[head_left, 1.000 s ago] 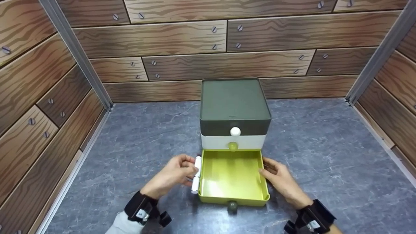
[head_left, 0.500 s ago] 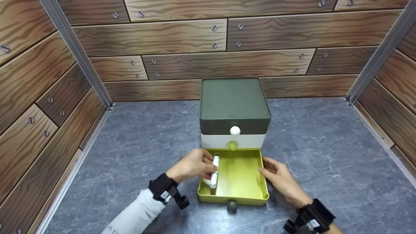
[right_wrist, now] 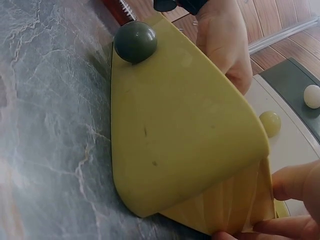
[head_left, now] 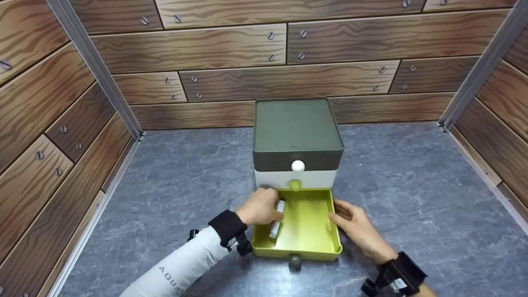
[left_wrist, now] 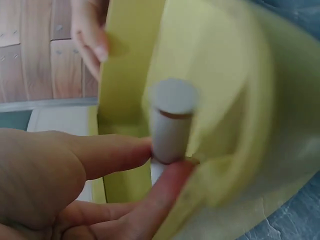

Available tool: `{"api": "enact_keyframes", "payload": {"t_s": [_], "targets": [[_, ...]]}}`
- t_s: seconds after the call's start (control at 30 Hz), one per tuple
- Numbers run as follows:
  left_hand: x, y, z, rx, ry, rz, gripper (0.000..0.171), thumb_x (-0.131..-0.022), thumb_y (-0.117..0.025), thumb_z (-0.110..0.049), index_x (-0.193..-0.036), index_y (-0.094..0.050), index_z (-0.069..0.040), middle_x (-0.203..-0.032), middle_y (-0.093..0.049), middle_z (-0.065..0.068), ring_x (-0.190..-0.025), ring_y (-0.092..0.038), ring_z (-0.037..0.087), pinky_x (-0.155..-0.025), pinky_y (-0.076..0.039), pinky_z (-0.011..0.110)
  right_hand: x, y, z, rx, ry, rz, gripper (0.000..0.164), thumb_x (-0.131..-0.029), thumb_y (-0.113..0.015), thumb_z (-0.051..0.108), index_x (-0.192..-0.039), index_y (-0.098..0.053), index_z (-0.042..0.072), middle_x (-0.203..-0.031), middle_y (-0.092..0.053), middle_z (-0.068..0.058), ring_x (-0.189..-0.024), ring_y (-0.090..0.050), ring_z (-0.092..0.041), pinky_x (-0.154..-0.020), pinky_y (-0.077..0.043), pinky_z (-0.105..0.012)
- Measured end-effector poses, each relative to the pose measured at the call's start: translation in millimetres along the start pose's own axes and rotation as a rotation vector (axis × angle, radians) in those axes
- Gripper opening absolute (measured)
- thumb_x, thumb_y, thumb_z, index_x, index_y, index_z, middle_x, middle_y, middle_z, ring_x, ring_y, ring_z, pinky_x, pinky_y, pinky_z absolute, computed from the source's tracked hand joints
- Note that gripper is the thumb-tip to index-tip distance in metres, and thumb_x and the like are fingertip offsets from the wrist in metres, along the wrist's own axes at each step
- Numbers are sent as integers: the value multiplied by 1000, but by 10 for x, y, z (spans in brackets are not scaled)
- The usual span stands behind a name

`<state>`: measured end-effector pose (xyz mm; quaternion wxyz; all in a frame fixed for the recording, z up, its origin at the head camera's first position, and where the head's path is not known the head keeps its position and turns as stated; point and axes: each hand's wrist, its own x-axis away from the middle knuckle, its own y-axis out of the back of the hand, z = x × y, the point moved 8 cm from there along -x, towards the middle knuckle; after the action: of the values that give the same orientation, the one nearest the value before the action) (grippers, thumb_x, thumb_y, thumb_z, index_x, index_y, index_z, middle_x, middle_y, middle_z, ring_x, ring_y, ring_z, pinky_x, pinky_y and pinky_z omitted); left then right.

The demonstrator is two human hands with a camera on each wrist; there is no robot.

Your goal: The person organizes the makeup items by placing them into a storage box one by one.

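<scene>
My left hand reaches over the left wall of the pulled-out yellow-green drawer. Between its thumb and finger it pinches a white marker, low inside the drawer near that wall. In the left wrist view the round white end of the marker points toward the camera. My right hand grips the drawer's right wall, thumb over the rim and fingers outside. A dark green ball knob sticks out from the drawer front.
Behind the drawer stands the stacked drawer box, with a dark green top unit and a white middle one. White and yellow-green knobs mark their fronts. Wood-patterned walls enclose the grey marbled table.
My left hand has carried the marker from outside the drawer's left wall rightward over the rim and down inside. The right hand has stayed on the right wall.
</scene>
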<state>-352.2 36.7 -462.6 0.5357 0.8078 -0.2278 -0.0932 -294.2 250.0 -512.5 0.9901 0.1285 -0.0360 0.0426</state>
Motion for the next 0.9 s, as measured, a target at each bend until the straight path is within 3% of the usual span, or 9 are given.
{"api": "enact_keyframes", "payload": {"t_s": [0.1, 0.33, 0.5, 0.6, 0.73, 0.9], "targets": [[-23, -71, -52, -63, -22, 39, 32, -73, -77, -18, -61, -47, -17, -60, -47, -4, -58, -49, 16, -50, -39, 25, 20, 17, -11, 12, -10, -7, 61, -97, -58, 14, -146, -31, -10, -149, -40, -31, -138, -43, -41, -111, -42, -40], [-62, -155, -82, -88, -17, 69, 18, -74, -78, -16, -74, -61, -10, -72, -64, 4, -62, -61, 20, -52, -49, 25, 50, 9, -18, 15, -10, -9, 61, -97, -58, 14, -147, -31, -9, -149, -40, -30, -138, -44, -41, -111, -42, -40], [-13, -155, -62, -36, -4, 71, 29, -78, -77, -24, -63, -54, -16, -60, -56, -4, -54, -53, 14, -51, -45, 24, 76, 1, -41, 1, -9, -20, 60, -97, -59, 15, -147, -33, -8, -149, -42, -28, -136, -46, -40, -109, -45, -34], [70, -59, -10, 104, 41, 70, 39, -86, -72, -33, -59, -48, -18, -54, -46, -8, -47, -43, 11, -43, -39, 24, 101, 41, -50, -13, -23, -57, 63, -97, -62, 20, -147, -34, -5, -150, -42, -26, -136, -47, -38, -107, -46, -27], [264, 191, 119, 284, 70, 17, 31, -91, -66, -39, -72, -59, -16, -60, -54, -6, -47, -47, 10, -42, -43, 24, 207, 165, -20, -40, -45, -155, 64, -95, -65, 27, -145, -39, -2, -148, -46, -23, -131, -53, -29, -98, -48, -15], [610, 482, 405, 297, 44, -135, 30, -90, -66, -41, -96, -67, -12, -81, -67, 0, -66, -60, 13, -60, -53, 28, 441, 339, 73, -50, -55, -282, 59, -93, -68, 30, -139, -48, -1, -138, -56, -21, -108, -63, -3, -89, -52, -12]]}}
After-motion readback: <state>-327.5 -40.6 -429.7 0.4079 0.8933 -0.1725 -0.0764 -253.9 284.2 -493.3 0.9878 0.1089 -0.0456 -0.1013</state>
